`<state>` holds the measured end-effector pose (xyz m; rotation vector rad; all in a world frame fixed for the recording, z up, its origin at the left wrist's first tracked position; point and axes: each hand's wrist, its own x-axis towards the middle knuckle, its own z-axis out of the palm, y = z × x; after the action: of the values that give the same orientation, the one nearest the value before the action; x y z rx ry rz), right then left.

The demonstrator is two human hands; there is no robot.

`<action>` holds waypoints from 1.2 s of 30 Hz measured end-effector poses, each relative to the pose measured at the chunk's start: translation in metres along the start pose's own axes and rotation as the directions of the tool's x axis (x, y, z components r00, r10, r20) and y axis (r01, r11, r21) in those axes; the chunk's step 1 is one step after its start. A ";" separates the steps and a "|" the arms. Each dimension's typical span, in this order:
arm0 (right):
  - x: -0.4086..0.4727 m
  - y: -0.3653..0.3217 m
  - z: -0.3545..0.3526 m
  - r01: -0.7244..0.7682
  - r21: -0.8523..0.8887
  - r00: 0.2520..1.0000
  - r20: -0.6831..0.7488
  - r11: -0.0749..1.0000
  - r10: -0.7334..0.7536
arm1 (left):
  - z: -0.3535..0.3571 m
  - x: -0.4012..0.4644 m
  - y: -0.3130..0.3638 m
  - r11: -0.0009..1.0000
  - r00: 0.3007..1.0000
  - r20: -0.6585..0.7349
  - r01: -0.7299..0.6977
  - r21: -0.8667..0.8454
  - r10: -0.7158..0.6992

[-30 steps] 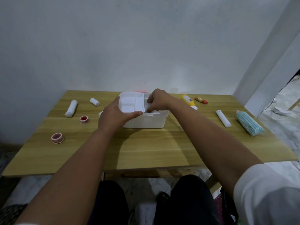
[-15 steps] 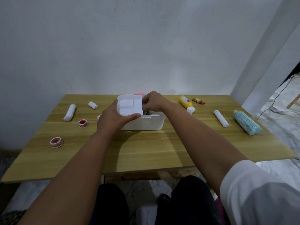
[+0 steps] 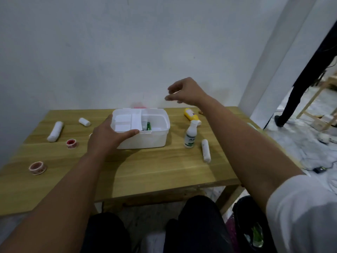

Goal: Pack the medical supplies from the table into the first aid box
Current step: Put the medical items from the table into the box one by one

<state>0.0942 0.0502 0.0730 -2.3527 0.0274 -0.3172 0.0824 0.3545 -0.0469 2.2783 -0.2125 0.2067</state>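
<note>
The white first aid box (image 3: 155,141) stands open at the middle of the wooden table (image 3: 145,172). A white tray insert (image 3: 125,122) covers its left half; a green item (image 3: 149,126) lies in the right half. My left hand (image 3: 107,138) grips the box's front left rim and the insert. My right hand (image 3: 186,91) hovers above and behind the box, fingers apart, holding nothing. Right of the box stand a white spray bottle (image 3: 190,136), a yellow bottle (image 3: 190,115) and a white bandage roll (image 3: 206,150).
Left of the box lie a long bandage roll (image 3: 55,131), a short roll (image 3: 84,122) and two red-and-white tape rolls (image 3: 72,143) (image 3: 37,168). A person's dark-trousered leg (image 3: 299,92) stands at the right beyond the table. Cables lie on the floor there.
My right hand has lifted off the box and risen up to the right, empty. My view has swung left and the box's right half is now uncovered. The left hand stays on the box.
</note>
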 end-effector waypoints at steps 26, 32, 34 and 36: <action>-0.120 0.213 -0.090 -0.659 -0.462 0.750 -0.466 0.594 0.469 | 0.004 -0.007 -0.002 0.983 0.997 -0.023 0.066 -0.169 -0.071; -0.074 0.134 -0.085 -0.452 -0.395 0.866 -0.411 0.800 0.286 | 0.005 -0.005 -0.002 0.973 0.995 0.014 0.104 -0.204 -0.103; -0.058 0.106 -0.081 -0.346 -0.368 0.909 -0.358 0.863 0.212 | 0.005 -0.005 -0.002 0.972 0.995 0.018 0.103 -0.209 -0.102; -0.045 0.077 -0.074 -0.224 -0.354 0.956 -0.259 0.908 0.135 | 0.006 -0.005 -0.003 0.974 0.996 0.015 0.088 -0.210 -0.087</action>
<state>0.0389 -0.0510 0.0614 -2.6575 0.4551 -0.5309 0.0782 0.3523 -0.0536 2.0726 -0.1298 0.1251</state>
